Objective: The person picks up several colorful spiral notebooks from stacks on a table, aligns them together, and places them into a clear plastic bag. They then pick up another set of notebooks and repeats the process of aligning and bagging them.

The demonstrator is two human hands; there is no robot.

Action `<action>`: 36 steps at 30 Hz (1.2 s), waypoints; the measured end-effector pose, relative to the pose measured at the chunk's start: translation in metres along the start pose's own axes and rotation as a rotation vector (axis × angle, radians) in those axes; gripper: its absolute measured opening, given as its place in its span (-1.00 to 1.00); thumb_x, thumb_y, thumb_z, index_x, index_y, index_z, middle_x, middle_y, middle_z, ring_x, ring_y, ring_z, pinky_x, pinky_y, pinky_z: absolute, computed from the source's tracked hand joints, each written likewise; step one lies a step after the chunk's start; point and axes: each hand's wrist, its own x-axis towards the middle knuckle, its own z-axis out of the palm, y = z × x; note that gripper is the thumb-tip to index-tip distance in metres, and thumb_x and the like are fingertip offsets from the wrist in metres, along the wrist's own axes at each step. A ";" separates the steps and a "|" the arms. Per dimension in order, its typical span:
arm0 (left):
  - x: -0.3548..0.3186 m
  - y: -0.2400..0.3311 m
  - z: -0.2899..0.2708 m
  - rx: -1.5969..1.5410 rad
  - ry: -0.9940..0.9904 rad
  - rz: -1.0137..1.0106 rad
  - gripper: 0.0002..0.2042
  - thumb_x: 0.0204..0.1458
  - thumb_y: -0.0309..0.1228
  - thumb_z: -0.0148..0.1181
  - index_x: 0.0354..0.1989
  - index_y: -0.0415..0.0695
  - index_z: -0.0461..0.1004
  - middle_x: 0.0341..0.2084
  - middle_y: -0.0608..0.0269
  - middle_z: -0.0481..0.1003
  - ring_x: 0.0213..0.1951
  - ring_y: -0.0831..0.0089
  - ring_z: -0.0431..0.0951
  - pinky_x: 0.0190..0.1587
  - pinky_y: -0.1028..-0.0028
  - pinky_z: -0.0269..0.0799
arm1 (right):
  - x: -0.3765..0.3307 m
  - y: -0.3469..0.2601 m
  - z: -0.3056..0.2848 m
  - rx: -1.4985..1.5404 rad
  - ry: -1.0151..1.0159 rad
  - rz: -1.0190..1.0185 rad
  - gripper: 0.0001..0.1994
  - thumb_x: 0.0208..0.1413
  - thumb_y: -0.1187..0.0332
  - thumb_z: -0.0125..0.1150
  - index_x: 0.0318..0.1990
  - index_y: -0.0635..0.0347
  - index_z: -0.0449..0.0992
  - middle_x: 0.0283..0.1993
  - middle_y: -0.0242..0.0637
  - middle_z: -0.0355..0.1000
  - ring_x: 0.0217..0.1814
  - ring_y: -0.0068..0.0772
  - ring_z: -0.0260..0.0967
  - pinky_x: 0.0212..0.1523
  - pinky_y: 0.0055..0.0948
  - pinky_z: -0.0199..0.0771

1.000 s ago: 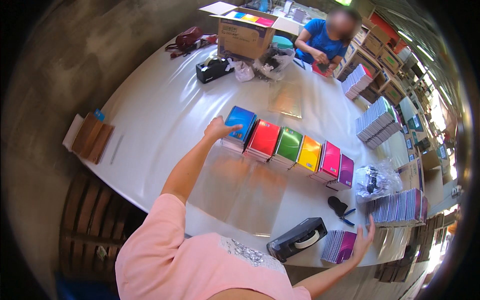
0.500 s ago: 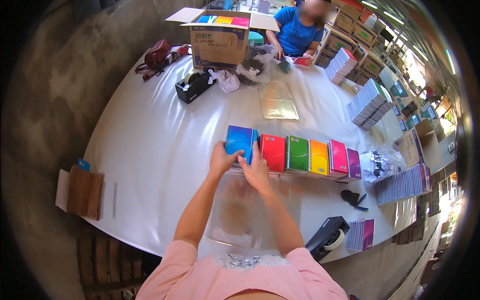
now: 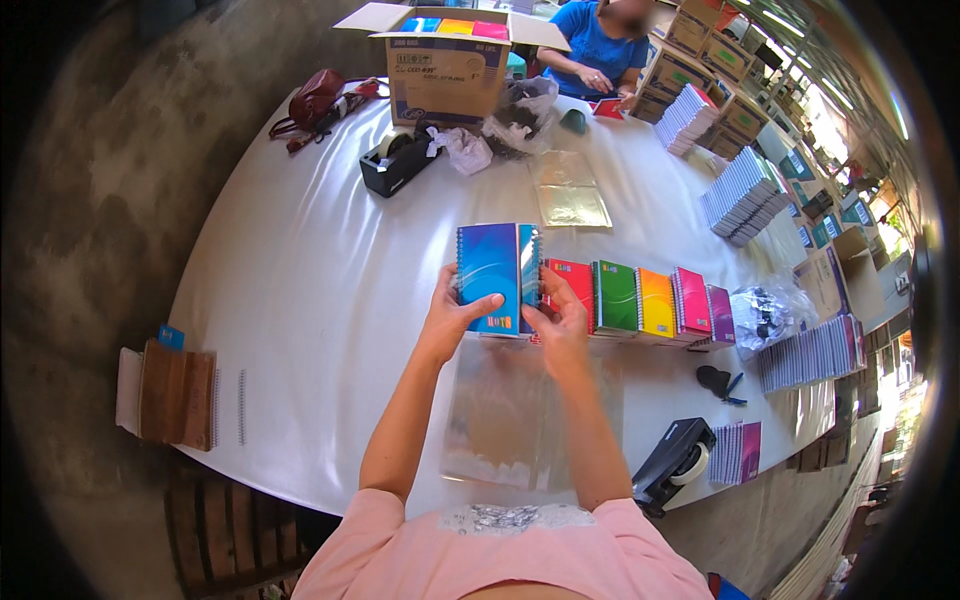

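Note:
Blue spiral notebooks (image 3: 488,270) are held up between my two hands, at the left end of a row of notebook stacks. Two show, overlapping, with one coil at the left edge and one at the right. My left hand (image 3: 450,320) grips the left side, its thumb on the front cover. My right hand (image 3: 562,325) is closed round the right side, beside the red notebooks (image 3: 570,280). Further right stand green (image 3: 614,295), yellow (image 3: 656,302), pink (image 3: 692,300) and purple notebooks (image 3: 720,315). Below my hands lies a clear plastic sheet or bag (image 3: 500,430).
Tape dispensers stand at the near right (image 3: 672,465) and far left (image 3: 398,165). An open carton (image 3: 445,85) of notebooks is at the back. A co-worker (image 3: 598,50) sits beyond the table. Notebook stacks (image 3: 745,200) line the right side; a brown wooden block (image 3: 178,395) stands left.
My hands have lifted the blue notebooks off the row toward me. The second notebook's coil now shows at the right, and the whole view has shifted slightly.

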 end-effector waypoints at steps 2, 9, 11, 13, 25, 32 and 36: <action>-0.010 -0.006 -0.016 -0.065 -0.065 0.118 -0.46 -0.29 -0.43 0.43 -0.06 -0.19 0.36 -0.18 0.13 0.48 -0.16 0.35 0.49 -0.08 0.39 0.45 | -0.016 -0.012 -0.001 0.029 -0.041 0.001 -0.57 -0.10 0.71 0.12 0.01 0.30 0.39 -0.15 -0.33 0.33 -0.16 -0.56 0.32 -0.15 -0.58 0.36; -0.026 0.010 -0.025 -0.131 -0.792 0.633 -0.84 -0.37 -0.48 0.42 -0.51 -0.07 0.64 -0.34 0.19 0.56 0.16 0.08 0.26 0.18 0.16 0.15 | -0.036 -0.055 -0.012 -0.250 -0.526 -0.460 -0.71 -0.37 0.77 0.19 -0.62 0.03 0.56 -0.44 -0.43 0.37 -0.14 -0.30 0.42 0.16 -0.23 0.14; -0.029 0.019 -0.023 -0.074 -0.769 0.622 -0.81 -0.40 -0.48 0.42 -0.50 -0.06 0.64 -0.33 0.20 0.56 0.16 0.08 0.26 0.19 0.16 0.14 | -0.037 -0.057 -0.017 -0.250 -0.556 -0.429 -0.70 -0.37 0.78 0.16 -0.60 0.05 0.57 -0.42 -0.42 0.38 -0.13 -0.31 0.42 0.14 -0.25 0.17; -0.033 0.026 -0.017 0.099 -0.681 0.632 -0.77 -0.50 -0.47 0.44 -0.53 0.01 0.64 -0.37 0.27 0.54 0.17 0.09 0.24 0.22 0.17 0.05 | -0.038 -0.056 -0.025 -0.258 -0.576 -0.410 -0.68 -0.37 0.80 0.13 -0.58 0.06 0.58 -0.39 -0.41 0.38 -0.12 -0.32 0.42 0.13 -0.26 0.19; -0.063 -0.048 -0.017 0.223 -0.214 0.035 -0.76 -0.08 -0.34 0.32 -0.28 -0.21 0.51 -0.27 0.28 0.54 -0.18 0.52 0.50 -0.13 0.46 0.46 | 0.005 0.025 -0.117 -1.365 -0.390 -0.151 -0.28 -0.22 0.46 0.32 0.21 -0.10 0.22 0.29 -0.15 0.09 0.36 -0.14 -0.03 0.30 0.02 -0.06; -0.073 -0.049 0.002 -0.284 0.107 -0.137 -0.51 -0.06 -0.41 0.28 0.05 -0.24 0.25 -0.12 0.13 0.44 -0.13 0.34 0.49 -0.06 0.31 0.46 | -0.006 0.005 -0.095 -0.865 -0.307 -0.082 -0.39 0.01 0.38 0.23 0.25 -0.01 0.18 0.23 -0.13 0.21 0.27 -0.28 0.15 0.22 -0.34 0.13; -0.077 -0.048 -0.008 -0.346 -0.039 -0.268 -0.54 -0.04 -0.45 0.25 0.05 -0.21 0.24 -0.11 0.15 0.44 -0.13 0.38 0.50 -0.11 0.33 0.51 | -0.032 -0.005 -0.039 -0.050 -0.219 0.235 -0.54 0.11 0.45 0.13 0.18 0.28 0.26 0.07 -0.26 0.33 0.09 -0.60 0.20 0.09 -0.56 0.24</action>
